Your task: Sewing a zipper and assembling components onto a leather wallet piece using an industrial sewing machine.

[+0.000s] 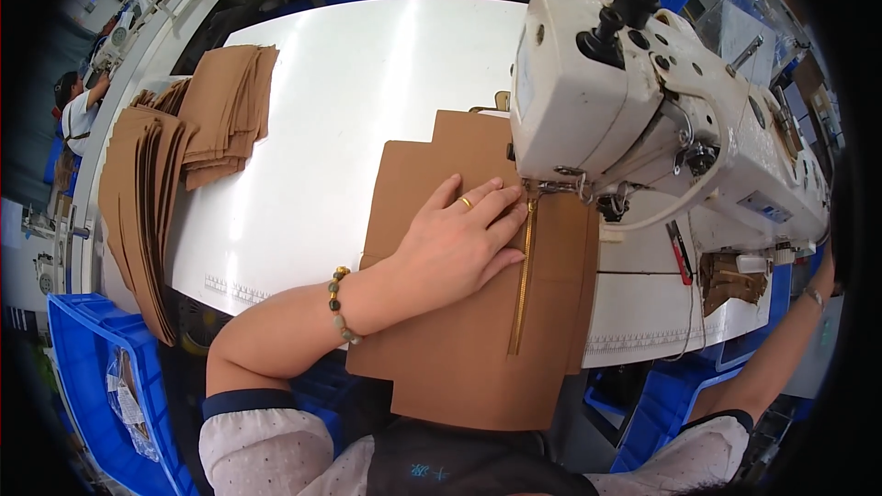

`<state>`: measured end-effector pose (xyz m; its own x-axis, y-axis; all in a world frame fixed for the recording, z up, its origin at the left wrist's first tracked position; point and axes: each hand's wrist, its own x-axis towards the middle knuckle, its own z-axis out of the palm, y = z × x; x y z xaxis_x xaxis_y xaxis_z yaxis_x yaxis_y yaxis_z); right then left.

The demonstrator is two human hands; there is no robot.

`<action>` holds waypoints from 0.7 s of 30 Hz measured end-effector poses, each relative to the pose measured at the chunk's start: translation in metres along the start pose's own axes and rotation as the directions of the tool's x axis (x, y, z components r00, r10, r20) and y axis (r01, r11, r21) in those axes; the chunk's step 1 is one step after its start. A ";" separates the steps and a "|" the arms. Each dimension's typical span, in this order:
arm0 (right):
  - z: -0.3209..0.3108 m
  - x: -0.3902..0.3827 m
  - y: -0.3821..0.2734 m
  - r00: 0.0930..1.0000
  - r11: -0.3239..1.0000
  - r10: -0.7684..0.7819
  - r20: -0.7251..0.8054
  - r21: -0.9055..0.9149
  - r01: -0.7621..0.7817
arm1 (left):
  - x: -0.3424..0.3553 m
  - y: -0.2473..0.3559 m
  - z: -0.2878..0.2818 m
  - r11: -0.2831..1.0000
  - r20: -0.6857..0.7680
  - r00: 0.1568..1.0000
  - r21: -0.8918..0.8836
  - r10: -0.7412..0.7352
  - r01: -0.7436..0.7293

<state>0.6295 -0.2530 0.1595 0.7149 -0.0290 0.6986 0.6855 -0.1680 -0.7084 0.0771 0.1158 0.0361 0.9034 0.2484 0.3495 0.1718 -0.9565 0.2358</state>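
Observation:
Under the needle area of a white sewing machine lies a brown flat panel with stepped corners. A gold-toothed zipper runs lengthwise in it, its far end close to the presser foot. My left hand rests on the panel, palm down with fingers stretched, the fingertips beside the zipper and near the foot. My right arm reaches round to the machine's far right end, where my right hand is mostly hidden in the dark rim, so its fingers do not show.
Stacks of brown pieces lie at the table's left. Red-handled snips and brown scraps sit right of the panel. Blue crates stand below the table edge. Another person sits far left.

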 end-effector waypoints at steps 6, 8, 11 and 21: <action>-0.037 0.051 0.115 0.892 0.828 0.423 0.159 0.333 -0.452 | 0.001 -0.001 0.001 1.000 0.004 1.000 0.013 0.005 -0.005; -0.040 0.045 0.135 0.903 0.777 0.386 0.188 0.462 -0.428 | 0.002 -0.001 0.001 1.000 0.021 1.000 0.007 0.005 -0.005; -0.039 0.032 0.150 0.893 0.757 0.429 0.137 0.485 -0.438 | 0.002 0.000 0.001 1.000 0.037 0.999 -0.004 -0.007 0.007; -0.010 -0.044 0.103 0.970 0.985 0.074 -0.231 -0.134 -0.107 | 0.003 0.002 0.000 0.999 0.035 0.999 0.032 0.000 -0.001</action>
<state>0.6676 -0.2789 0.0568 0.7123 -0.2683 0.6486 0.5803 -0.2948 -0.7592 0.0799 0.1149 0.0379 0.9166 0.2427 0.3176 0.1830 -0.9612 0.2063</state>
